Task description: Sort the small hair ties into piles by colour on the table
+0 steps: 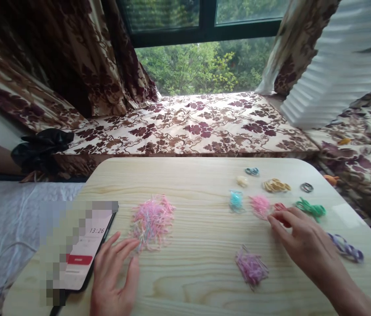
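Head view shows a pale tabletop. At the lower left of the frame, the left hand is spread loosely, its fingertips by the lower left edge of a mixed pastel pile; a phone lies to its left. Right of centre, the right hand has thumb and forefinger close together beside the pink pile; whether they pinch something, I cannot tell. Red bands lie just above these fingers, green bands farther right, a light-blue pile left of the pink one, and a purple pile lower.
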The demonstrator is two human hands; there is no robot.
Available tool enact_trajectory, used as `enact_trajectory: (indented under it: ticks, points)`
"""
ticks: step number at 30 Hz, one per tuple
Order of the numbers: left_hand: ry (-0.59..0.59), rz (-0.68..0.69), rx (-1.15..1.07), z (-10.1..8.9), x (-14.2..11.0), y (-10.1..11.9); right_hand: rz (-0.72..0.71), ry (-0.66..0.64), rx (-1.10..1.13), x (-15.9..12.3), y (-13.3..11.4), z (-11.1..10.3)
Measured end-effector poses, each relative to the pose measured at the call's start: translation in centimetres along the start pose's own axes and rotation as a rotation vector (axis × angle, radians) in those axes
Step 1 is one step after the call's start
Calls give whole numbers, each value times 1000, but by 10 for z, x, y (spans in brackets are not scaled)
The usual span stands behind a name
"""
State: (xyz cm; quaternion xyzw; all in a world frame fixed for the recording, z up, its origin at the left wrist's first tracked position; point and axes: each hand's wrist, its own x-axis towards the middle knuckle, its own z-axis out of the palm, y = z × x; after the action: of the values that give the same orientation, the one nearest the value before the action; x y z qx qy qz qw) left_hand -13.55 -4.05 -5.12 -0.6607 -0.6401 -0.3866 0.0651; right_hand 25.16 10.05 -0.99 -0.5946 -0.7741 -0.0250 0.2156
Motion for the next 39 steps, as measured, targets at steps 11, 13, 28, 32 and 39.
enact_trajectory:
  ticks: [11,13,28,32,39]
  points:
    - [-9,-9,10,2,1,2,-9,21,-127,2,2,1]
    - [-12,3,10,2,1,0,-10,15,-178,7,2,2]
    - [-13,-13,21,1,-2,-4,-53,-9,-244,21,8,-18]
    - [-10,-35,5,0,-1,0,-134,51,-197,0,-1,-25]
    - [0,-95,-27,0,6,13,-362,49,-4,-25,-64,-15]
